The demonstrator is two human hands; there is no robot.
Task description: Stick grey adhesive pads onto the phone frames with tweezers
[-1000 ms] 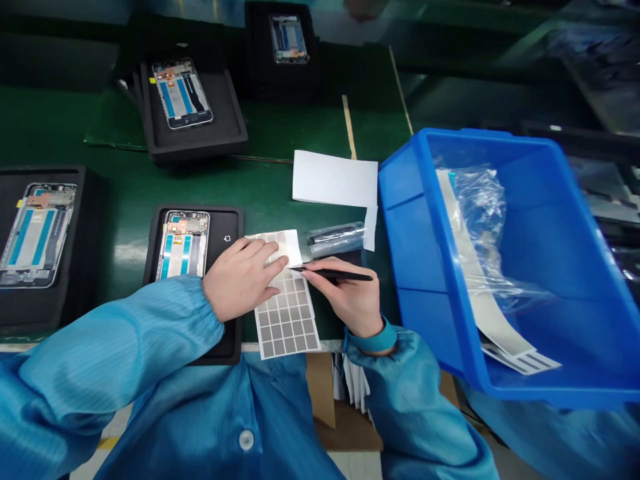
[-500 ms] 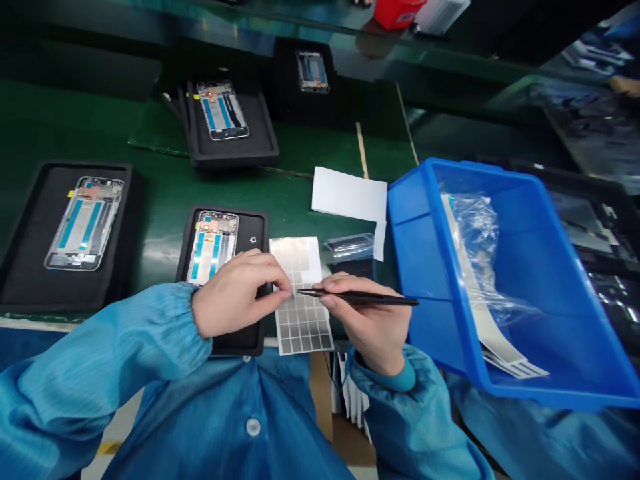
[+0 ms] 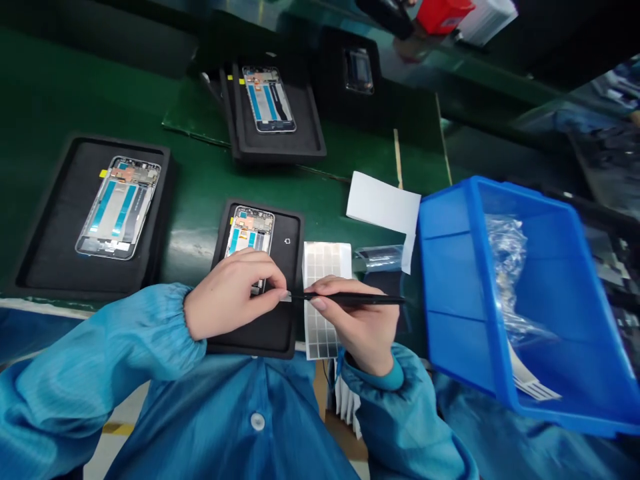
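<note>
My right hand (image 3: 361, 327) pinches black tweezers (image 3: 350, 299), whose tip reaches left to the fingertips of my left hand (image 3: 231, 295). A small pale piece may sit at that tip, but it is too small to tell. My left hand lies over the lower end of a phone frame (image 3: 249, 233), which sits in a black tray (image 3: 287, 267). A sheet of grey pads (image 3: 325, 300) lies to the right, partly under the tweezers and my right hand. The frame's bottom edge is hidden by my left fingers.
A blue plastic bin (image 3: 475, 300) at the right holds a clear bag and a pale strip. A white paper (image 3: 383, 207) and a small clear packet (image 3: 380, 259) lie beside it. Further black trays with phone frames (image 3: 117, 210) stand on the green bench mat.
My left hand has moved off the pad sheet onto the phone frame. The tweezers tip has moved left with it, and the whole view has shifted as my head turned.
</note>
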